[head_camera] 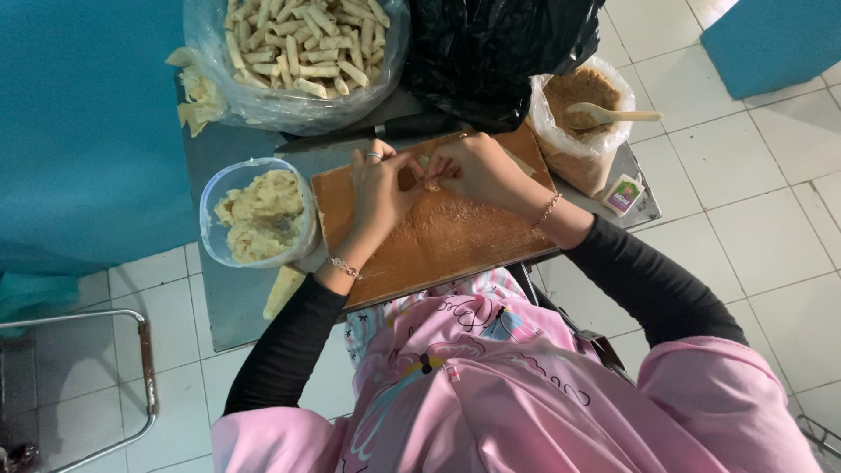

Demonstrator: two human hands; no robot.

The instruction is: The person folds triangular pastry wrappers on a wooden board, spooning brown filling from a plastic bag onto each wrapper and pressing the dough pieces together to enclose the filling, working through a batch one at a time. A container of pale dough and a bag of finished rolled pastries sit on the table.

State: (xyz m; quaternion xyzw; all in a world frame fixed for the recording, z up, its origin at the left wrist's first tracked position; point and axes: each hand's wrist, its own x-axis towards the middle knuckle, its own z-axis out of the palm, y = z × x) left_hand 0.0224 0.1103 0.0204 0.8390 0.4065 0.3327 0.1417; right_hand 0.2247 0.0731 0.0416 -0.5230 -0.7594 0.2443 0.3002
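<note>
My left hand (378, 188) and my right hand (480, 169) meet over the far part of a brown wooden board (438, 241). Together their fingertips pinch a small pale pastry roll (430, 182), which my fingers mostly hide. There is a ring on the left hand, and each wrist carries a bracelet. Left of the board stands a round clear plastic tub (210, 188) of pale mashed filling. A clear bag of finished pale rolls (302, 44) lies at the far side of the table.
A clear bag of brown crumbs (578, 92) with a wooden spoon (613, 114) stands right of the board, a small packet (622, 194) beside it. A black plastic bag (495, 52) lies behind. Pale wrappers (282, 291) rest on the grey metal table (232, 311). A metal chair frame (144, 368) stands at the lower left.
</note>
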